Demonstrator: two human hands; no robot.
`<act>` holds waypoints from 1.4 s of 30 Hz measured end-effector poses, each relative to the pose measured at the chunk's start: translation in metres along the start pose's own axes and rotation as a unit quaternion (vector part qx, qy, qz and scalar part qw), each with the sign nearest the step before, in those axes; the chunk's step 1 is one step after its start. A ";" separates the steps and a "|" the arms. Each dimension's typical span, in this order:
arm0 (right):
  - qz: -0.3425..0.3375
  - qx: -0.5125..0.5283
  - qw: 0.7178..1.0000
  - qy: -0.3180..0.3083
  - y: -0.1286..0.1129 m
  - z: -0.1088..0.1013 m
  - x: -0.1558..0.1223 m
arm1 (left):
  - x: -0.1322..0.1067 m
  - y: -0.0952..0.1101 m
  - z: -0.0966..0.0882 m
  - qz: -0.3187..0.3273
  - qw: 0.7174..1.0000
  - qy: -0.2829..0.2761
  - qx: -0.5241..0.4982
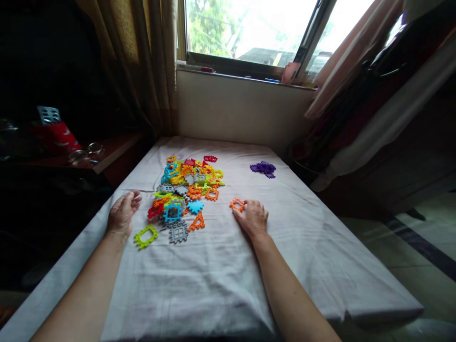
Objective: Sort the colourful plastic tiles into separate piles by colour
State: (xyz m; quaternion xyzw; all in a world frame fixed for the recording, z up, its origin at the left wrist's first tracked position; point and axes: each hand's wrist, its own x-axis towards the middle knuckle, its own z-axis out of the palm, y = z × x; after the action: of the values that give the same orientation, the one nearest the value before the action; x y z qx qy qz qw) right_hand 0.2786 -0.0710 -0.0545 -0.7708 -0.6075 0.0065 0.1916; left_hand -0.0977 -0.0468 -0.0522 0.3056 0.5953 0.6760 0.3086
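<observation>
- Fingers of the right hand (252, 217) are bent, thumb and forefinger pinching the near right side of an open-centred orange piece (232, 204), just above or on the sheet; which of these, I cannot tell.
- Left hand (122, 213): fingers loosely curled and held close together, gripping nothing visible, just left of the pile.
- Pile (194, 192) of mixed toothed pieces: between both sets of fingers, right of the left ones.
- Green frame (139, 240): nearer the wearer than the left fingertips, beside that wrist.
- Grey windowed piece (174, 235) and orange triangle (202, 221): between the hands, at the pile's near edge.
- Purple pieces (263, 168): heaped beyond the right fingers, slightly rightward, well apart.
- Pale sheet (221, 275): wrinkled, spread beneath all these pieces.
</observation>
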 end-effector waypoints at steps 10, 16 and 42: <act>-0.300 0.062 0.948 -0.089 -0.064 -0.006 -0.036 | -0.046 -0.010 0.034 0.205 0.951 -0.040 0.230; -0.345 0.040 0.931 -0.111 -0.078 0.003 -0.049 | -0.057 -0.006 0.038 0.384 0.815 -0.184 0.393; -0.301 0.073 0.951 -0.025 -0.094 0.005 -0.027 | -0.058 -0.001 0.008 0.422 0.756 -0.148 0.477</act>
State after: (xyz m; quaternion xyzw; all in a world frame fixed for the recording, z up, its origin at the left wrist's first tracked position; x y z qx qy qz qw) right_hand 0.1826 -0.0769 -0.0367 -0.5358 -0.8137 0.0128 0.2252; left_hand -0.0550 -0.0874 -0.0553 0.7300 0.5979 0.3123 -0.1097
